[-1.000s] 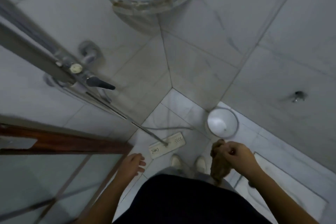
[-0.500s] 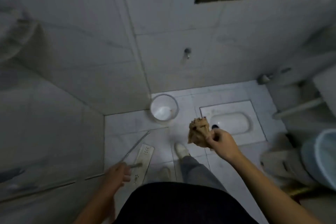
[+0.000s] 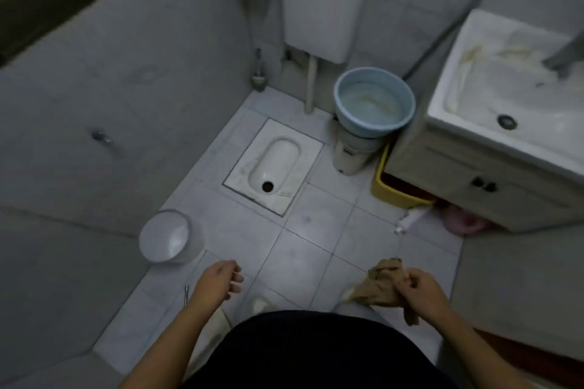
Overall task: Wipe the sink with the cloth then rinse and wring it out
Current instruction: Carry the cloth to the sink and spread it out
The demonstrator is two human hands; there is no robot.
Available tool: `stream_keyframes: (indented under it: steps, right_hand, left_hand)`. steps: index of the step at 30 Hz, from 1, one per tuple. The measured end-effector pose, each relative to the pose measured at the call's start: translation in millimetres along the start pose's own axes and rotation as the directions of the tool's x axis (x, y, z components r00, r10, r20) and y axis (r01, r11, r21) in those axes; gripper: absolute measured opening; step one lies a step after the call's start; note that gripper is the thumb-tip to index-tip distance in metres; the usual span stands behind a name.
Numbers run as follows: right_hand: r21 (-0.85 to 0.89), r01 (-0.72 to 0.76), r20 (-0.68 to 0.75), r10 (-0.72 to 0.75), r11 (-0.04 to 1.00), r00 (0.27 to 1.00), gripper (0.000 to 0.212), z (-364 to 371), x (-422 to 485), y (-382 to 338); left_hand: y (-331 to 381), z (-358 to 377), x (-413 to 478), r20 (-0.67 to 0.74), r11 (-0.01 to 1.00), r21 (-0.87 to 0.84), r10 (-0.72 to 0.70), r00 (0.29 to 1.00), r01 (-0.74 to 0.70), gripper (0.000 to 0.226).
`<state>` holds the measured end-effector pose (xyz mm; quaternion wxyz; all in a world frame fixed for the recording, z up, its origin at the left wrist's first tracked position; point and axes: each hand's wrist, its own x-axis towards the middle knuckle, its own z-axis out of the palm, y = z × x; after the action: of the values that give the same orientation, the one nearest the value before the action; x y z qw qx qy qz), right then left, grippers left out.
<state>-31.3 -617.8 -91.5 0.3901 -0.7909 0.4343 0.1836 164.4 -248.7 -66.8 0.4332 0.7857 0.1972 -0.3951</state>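
While the right hand (image 3: pixel 423 292) curls its fingers and thumb round a crumpled tan cloth (image 3: pixel 380 284), a loose end of the fabric hangs below the wrist. The bundle is held in the air above the pale floor tiles, on the near side of the white squat toilet pan (image 3: pixel 274 164) set in the floor and to its right. The left hand (image 3: pixel 218 283) is held out with its fingers loosely bent and holds nothing; it hovers on the near side of the pan too, a little to its left.

A round white plastic bin (image 3: pixel 169 237) stands near the left hand, nearer than the pan and to its left, against the grey tiled wall. Beyond the pan a white wall cistern (image 3: pixel 325 0) hangs, with a toilet brush (image 3: pixel 259 73) in the corner at its left. Right of the pan a light blue plastic basin (image 3: pixel 366 129) sits on top of a cream container, and a yellow tub (image 3: pixel 384 186) lies just beside them, partly under a beige cabinet (image 3: pixel 458 180). On that cabinet, well apart from the cloth and farthest to the pan's right, sits the white rectangular ceramic sink (image 3: pixel 448 73); yellow-brown streaks mark its bowl and a dark drain (image 3: pixel 506 121) shows in the bottom. A blurred grey tap (image 3: pixel 565 54) reaches over it.
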Motion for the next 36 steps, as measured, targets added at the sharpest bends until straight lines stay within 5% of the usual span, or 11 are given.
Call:
stream_keyframes:
  steps: [4,16,23,30,34,36]
  right_hand:
    - [0.167,-0.096,-0.022,0.101,0.981,0.995,0.022,-41,-4,52]
    - [0.370,-0.023,-0.181,0.096,0.929,0.979,0.014,-166,58,70]
    - [0.489,-0.224,-0.165,0.341,0.843,0.926,0.023,-199,90,104]
    - [0.694,-0.318,-0.140,0.555,0.645,0.820,0.005,-230,80,140]
    - [0.668,-0.392,-0.054,0.567,0.633,0.822,0.028,-256,98,154]
    - [0.690,-0.370,-0.093,0.582,0.623,0.808,0.023,-275,113,155]
  left_hand:
    - [35,63,1,0.045,0.989,0.138,0.041,0.998,-0.047,0.031]
    - [119,188,22,0.125,0.923,0.381,0.006,0.992,-0.054,0.037]
    - [218,277,84,0.249,0.877,0.470,-0.020,0.968,-0.103,0.036]
    - [332,397,94,0.480,0.734,0.581,0.039,0.876,-0.351,0.036]
    - [376,447,86,0.557,0.699,0.561,0.078,0.827,-0.444,0.033]
    - [388,463,82,0.562,0.700,0.555,0.082,0.823,-0.449,0.031]
